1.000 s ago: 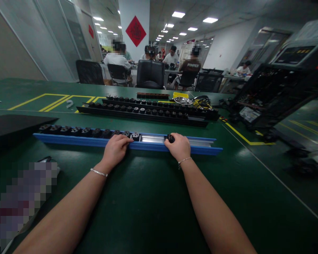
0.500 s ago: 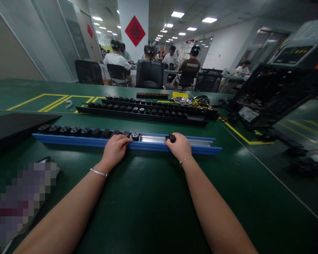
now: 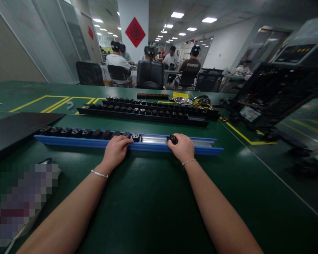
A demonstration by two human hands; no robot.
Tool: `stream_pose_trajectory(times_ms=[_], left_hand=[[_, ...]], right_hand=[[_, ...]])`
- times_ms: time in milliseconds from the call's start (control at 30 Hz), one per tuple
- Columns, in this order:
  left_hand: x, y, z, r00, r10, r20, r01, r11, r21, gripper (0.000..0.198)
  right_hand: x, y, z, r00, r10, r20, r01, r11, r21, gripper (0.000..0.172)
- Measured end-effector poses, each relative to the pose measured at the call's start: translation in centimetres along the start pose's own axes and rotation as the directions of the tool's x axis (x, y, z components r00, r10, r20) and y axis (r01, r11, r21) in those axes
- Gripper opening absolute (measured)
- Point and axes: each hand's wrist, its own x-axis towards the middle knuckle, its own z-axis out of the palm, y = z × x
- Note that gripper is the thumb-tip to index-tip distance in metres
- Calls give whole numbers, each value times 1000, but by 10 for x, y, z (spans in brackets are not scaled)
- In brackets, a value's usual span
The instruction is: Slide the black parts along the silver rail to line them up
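A long blue channel rail (image 3: 76, 141) lies across the green table in front of me, with a silvery inner strip showing on its right part. Several black sockets (image 3: 86, 132) sit in a row along its left and middle. My left hand (image 3: 116, 150) is closed over the rail's near wall, its fingertips beside the last socket (image 3: 136, 137) of the row; its thumb is hidden. Farther right, my right hand (image 3: 184, 146) grips a single black socket (image 3: 173, 139) in the channel, apart from the row. Its underside is hidden by my fingers and the wall.
Behind the blue rail lie black rails (image 3: 143, 118) with sockets. A metal dish (image 3: 183, 101), a yellow tray (image 3: 180, 95) and cables stand farther back. At left are a dark panel (image 3: 21, 130) and a blurred packet (image 3: 23, 201); a black machine frame (image 3: 270, 91) stands right.
The whole view has shifted slightly. Both hands keep their grips, and the right hand with its socket is at most a touch farther right along the rail.
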Motion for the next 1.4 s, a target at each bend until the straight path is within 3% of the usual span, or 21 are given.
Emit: stream_pose_trajectory(times_ms=[700,1233,1400], left_hand=[[0,1,-1,1000,5,3,-5,1000,5,26],[-1,10,-7,998,55,8,-55,998,37,21],[0,10,-6,998,54,10,-55,998,44,19]], right_hand=[[0,3,-4,999,40,25,-41,999,22,16],[-9,5,-5,995,99,-24,-99,995,29,11],[-10,6,-6,997,65,-34,-64,998,16,15]])
